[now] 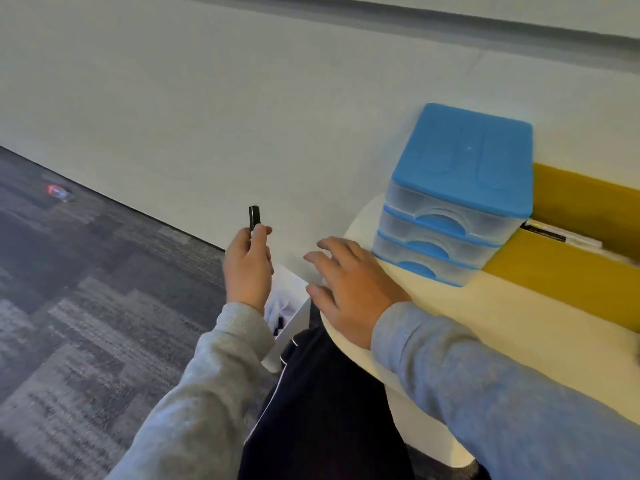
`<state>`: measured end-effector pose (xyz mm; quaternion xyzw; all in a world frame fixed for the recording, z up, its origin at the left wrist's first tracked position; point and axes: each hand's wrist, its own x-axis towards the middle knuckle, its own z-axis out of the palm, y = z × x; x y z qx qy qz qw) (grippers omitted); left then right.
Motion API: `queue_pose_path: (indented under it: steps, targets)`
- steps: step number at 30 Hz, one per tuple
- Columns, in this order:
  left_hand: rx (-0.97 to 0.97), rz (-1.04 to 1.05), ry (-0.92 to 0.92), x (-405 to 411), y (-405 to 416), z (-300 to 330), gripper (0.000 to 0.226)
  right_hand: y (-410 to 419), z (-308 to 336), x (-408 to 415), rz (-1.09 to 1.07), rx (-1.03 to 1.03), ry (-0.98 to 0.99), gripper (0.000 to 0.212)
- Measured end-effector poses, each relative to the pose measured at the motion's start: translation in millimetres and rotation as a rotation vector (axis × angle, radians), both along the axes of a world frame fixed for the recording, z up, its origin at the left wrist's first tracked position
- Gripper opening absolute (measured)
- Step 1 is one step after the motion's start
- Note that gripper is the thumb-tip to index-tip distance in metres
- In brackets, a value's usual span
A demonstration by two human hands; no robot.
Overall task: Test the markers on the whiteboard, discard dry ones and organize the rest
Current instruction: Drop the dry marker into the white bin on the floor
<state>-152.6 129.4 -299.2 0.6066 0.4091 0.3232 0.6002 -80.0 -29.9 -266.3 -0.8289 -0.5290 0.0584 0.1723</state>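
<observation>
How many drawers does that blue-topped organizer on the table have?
3, stacked in the organizer: top drawer, middle drawer, bottom drawer. All appear pushed in. The right hand hovers open just left of them.

Free room and obstacles. Bare tabletop lies open in front of the drawer unit, which stands against the wall and blocks the table's far edge; its 3 drawer fronts face the open strip. A yellow box touches the unit's right side and closes off the right. Left of the table, air is open above the white bin and the carpet.
</observation>
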Motion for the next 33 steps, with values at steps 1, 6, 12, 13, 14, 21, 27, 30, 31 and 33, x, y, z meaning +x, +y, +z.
queue_pose_path:
  steps: [1,6,12,13,14,21,27,30,31,33]
  targets:
    - [0.009,0.014,0.083,-4,11,-20,0.024,0,-3,2,-0.02,0.006,0.002,0.045]
    - [-0.035,-0.087,0.618,-33,18,-136,0.027,2,-6,4,-0.037,0.036,-0.027,0.044]
    - [-0.096,-0.07,0.796,-71,-9,-193,0.031,0,-3,4,-0.041,0.098,0.021,0.039]
    - [-0.085,-0.077,0.776,-69,-6,-195,0.032,1,-4,4,-0.043,0.104,0.027,0.039]
    - [-0.078,-0.083,0.757,-65,-3,-194,0.031,1,-4,5,-0.041,0.106,0.034,0.04]
    - [-0.185,-0.245,0.694,-33,51,-183,0.021,3,-5,5,-0.043,0.07,0.041,0.042]
    - [-0.236,-0.337,0.617,-11,78,-156,0.036,2,-8,6,-0.046,0.096,0.021,0.045]
    - [-0.113,-0.483,0.997,-10,79,-160,0.078,3,-10,7,-0.039,0.084,0.011,0.046]
    - [-0.03,-0.562,1.177,-13,75,-161,0.086,4,-11,7,-0.038,0.08,0.009,0.046]
    - [-0.006,-0.662,1.347,-19,59,-161,0.094,4,-12,8,-0.036,0.08,0.006,0.045]
